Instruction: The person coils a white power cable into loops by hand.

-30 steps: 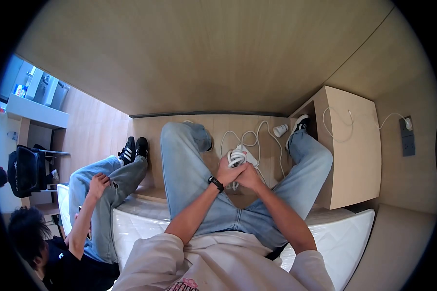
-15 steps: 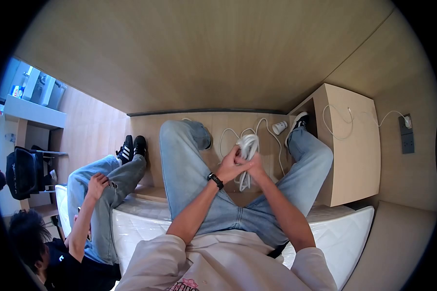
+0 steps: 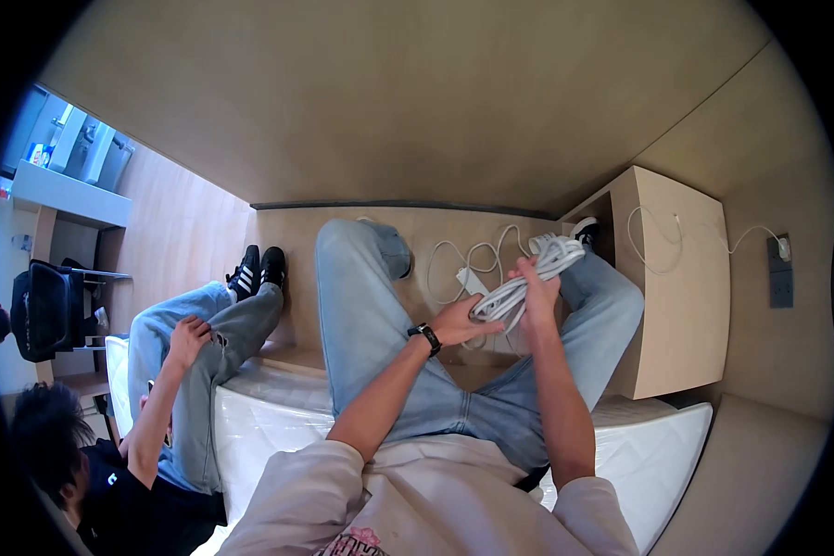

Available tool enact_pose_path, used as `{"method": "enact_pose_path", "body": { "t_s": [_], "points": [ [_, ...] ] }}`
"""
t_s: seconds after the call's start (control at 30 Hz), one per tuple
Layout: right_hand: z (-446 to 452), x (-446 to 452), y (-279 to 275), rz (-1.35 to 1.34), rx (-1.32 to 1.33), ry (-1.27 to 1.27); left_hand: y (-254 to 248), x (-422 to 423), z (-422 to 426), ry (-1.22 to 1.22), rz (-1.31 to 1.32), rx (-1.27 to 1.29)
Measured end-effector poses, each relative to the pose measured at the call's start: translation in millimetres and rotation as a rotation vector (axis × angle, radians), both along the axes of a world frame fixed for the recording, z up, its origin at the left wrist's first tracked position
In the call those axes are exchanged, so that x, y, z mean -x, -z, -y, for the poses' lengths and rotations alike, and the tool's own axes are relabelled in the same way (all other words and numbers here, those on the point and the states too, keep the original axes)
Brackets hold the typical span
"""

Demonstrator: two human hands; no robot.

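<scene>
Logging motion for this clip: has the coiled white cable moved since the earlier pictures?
Yes. Judged against the wooden cabinet, the coiled white cable has moved rightward in view, nearer to it.

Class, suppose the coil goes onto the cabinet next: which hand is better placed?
Probably the right hand: it grips the coil and is nearer the cabinet, while the left hand lies farther away.

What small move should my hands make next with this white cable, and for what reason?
Probably squeeze the looped white cable more tightly with your right hand, while your left hand steadies the end near it. The right hand is around the bundle, but the loops fan out beyond it, so they might slip apart if left loose.
</scene>
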State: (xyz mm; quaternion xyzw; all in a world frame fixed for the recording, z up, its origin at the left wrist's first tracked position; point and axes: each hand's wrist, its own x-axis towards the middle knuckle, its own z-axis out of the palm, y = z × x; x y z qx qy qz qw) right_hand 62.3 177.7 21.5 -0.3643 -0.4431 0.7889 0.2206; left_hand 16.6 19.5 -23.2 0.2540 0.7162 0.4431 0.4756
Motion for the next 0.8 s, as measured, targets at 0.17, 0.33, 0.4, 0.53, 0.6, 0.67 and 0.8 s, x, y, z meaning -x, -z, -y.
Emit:
{"method": "enact_pose_path", "body": {
  "t_s": [0.17,0.33,0.4,0.53,0.6,0.67,0.8],
  "points": [
    [-17,-3,3,-0.039,0.071,0.152,6,-6,-3,-0.171,-0.096,-0.189],
    [-20,-2,4,-0.071,0.03,0.087,5,-9,-2,-0.278,0.004,-0.246],
    [-20,-2,0,-0.055,0.008,0.079,7,-9,-2,-0.319,0.058,-0.231],
    [-18,-2,-2,-0.066,-0.029,-0.008,17,-2,-5,-0.466,0.144,-0.277],
    [-16,-3,-2,-0.081,-0.002,-0.009,14,-4,-6,-0.558,0.214,-0.399],
    [-15,-4,-5,-0.143,0.136,0.015,-16,-6,-5,-0.371,0.131,-0.179],
    [-15,-7,-2,-0.194,0.273,0.056,-11,-14,-8,-0.34,0.241,-0.294]
  ]
}}
